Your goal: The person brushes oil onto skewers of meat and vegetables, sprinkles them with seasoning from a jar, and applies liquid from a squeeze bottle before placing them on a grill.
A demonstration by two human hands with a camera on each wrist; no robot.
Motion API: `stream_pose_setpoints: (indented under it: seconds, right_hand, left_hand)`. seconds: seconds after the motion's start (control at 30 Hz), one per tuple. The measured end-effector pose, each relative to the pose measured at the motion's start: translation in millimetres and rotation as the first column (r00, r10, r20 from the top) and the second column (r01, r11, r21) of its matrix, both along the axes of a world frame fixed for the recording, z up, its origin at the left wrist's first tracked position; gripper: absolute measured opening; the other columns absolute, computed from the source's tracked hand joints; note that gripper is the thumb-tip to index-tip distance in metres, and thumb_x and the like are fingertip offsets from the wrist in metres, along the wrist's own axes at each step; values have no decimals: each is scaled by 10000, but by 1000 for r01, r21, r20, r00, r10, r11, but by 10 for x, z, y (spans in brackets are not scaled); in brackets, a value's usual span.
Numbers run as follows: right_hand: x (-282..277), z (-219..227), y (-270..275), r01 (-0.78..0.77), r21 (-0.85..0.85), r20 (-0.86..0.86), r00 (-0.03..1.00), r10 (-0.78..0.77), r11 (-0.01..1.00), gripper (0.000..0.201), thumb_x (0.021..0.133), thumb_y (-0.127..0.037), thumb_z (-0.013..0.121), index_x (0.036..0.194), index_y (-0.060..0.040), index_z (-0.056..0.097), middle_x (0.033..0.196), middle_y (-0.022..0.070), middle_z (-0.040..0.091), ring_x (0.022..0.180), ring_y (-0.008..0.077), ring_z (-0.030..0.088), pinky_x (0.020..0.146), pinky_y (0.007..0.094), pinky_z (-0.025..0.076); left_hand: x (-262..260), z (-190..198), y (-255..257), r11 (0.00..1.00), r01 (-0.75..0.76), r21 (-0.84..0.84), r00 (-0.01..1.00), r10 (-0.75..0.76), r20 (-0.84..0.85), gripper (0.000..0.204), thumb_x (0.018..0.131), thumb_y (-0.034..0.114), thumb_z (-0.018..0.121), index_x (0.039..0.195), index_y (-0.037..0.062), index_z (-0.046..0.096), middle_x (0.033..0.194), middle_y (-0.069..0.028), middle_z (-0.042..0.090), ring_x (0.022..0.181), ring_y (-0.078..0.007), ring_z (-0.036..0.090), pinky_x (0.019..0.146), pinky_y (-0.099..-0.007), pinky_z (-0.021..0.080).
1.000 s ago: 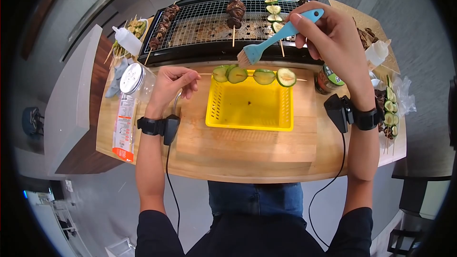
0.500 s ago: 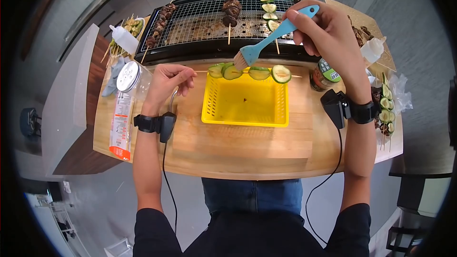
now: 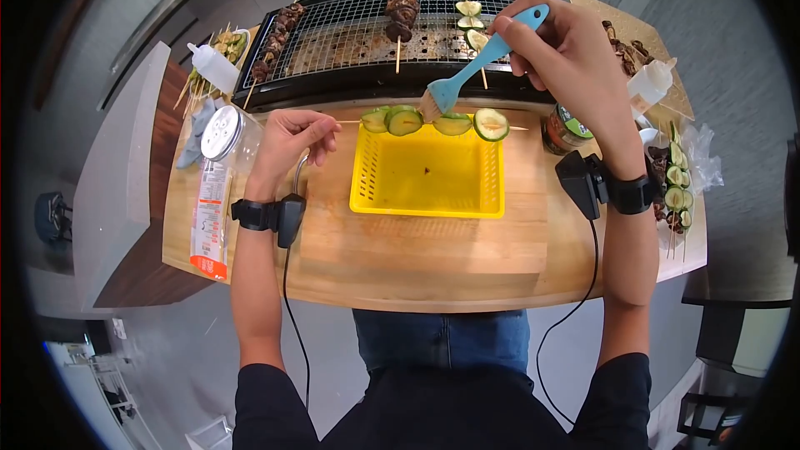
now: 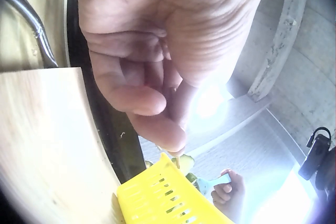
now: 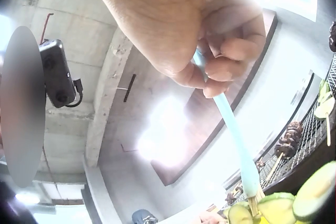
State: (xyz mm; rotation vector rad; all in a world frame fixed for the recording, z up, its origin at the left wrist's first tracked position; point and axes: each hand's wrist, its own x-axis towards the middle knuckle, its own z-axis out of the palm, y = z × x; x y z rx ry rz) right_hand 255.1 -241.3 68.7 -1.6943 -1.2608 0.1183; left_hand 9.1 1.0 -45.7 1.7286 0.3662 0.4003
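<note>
My left hand point(image 3: 293, 143) pinches the end of a wooden skewer, which lies level over the back rim of a yellow basket point(image 3: 427, 210). Several green-rimmed vegetable slices point(image 3: 405, 121) are threaded on it. My right hand point(image 3: 575, 58) grips a blue brush point(image 3: 492, 52) by its handle; its bristles touch the skewer between the middle slices. In the left wrist view, thumb and fingertip of the left hand point(image 4: 152, 66) meet at the skewer's end beside the basket point(image 4: 173, 198). The right wrist view has the brush point(image 5: 236, 134) pointing down from the right hand point(image 5: 194, 35) to the slices point(image 5: 276, 208).
Behind the basket stands a grill point(image 3: 333, 42) with meat and vegetable skewers. A clear jar point(image 3: 223, 135), a squeeze bottle point(image 3: 213, 68) and a packet point(image 3: 210, 225) are at the left. On the right are a green-labelled jar point(image 3: 567, 128), another bottle point(image 3: 650, 85) and more skewers point(image 3: 677, 175).
The brush's bristles have moved right along the skewer, from the left slices to between the middle ones. My left hand keeps its pinch. The whole head view has shifted slightly.
</note>
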Motion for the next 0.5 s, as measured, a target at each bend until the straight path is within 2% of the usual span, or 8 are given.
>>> stream_pose_setpoints:
  seconds: [0.1, 0.17, 0.2, 0.4, 0.47, 0.5]
  right_hand:
    - [-77, 46, -39, -49, -8, -18, 999, 49, 999, 215, 886, -219, 600, 915, -17, 670, 563, -1, 593, 469, 23, 479, 447, 208, 354]
    - [-130, 92, -68, -129, 38, -139, 981, 133, 991, 206, 890, -217, 604, 928, -26, 671, 565, -4, 590, 470, 21, 472, 446, 199, 350]
    - [-127, 93, -69, -127, 39, -139, 982, 131, 991, 206, 890, -217, 604, 928, -26, 671, 565, -4, 590, 470, 21, 472, 446, 199, 350]
    - [-74, 31, -39, -104, 88, -67, 992, 110, 991, 213, 899, -232, 610, 946, -34, 674, 579, -7, 593, 484, 25, 478, 449, 203, 357]
    - [-59, 7, -35, -159, 22, 35, 987, 158, 987, 197, 947, -224, 587, 1009, -48, 650, 630, -16, 560, 487, 5, 445, 427, 163, 312]
    - [-70, 6, -39, -158, 24, 32, 987, 157, 987, 197, 947, -224, 587, 1009, -48, 650, 630, -16, 560, 487, 5, 445, 427, 163, 312]
  left_hand:
    - [2, 2, -11, 1000, -4, 8, 1000, 4, -2, 203, 920, 169, 628, 891, -15, 707, 675, -55, 660, 491, -77, 580, 427, -183, 419]
    - [5, 4, -22, 1000, -8, 9, 1000, 8, -6, 204, 921, 170, 626, 893, -16, 707, 675, -55, 660, 491, -79, 579, 427, -184, 418]
    - [9, 9, -25, 1000, -13, 11, 1000, 13, -7, 205, 921, 170, 625, 894, -16, 706, 676, -55, 660, 492, -81, 579, 428, -185, 416]
    - [2, 0, -14, 1000, 0, 2, 1000, 0, -1, 202, 923, 166, 622, 898, -17, 704, 679, -57, 659, 493, -84, 579, 430, -185, 414]
    - [2, 0, -12, 1000, 3, 0, 1000, -3, -2, 201, 923, 165, 622, 898, -17, 704, 679, -57, 659, 493, -84, 579, 430, -185, 415]
    - [2, 0, -13, 1000, 5, -3, 1000, -5, -1, 200, 923, 164, 622, 898, -17, 704, 679, -57, 659, 492, -84, 579, 430, -186, 415]
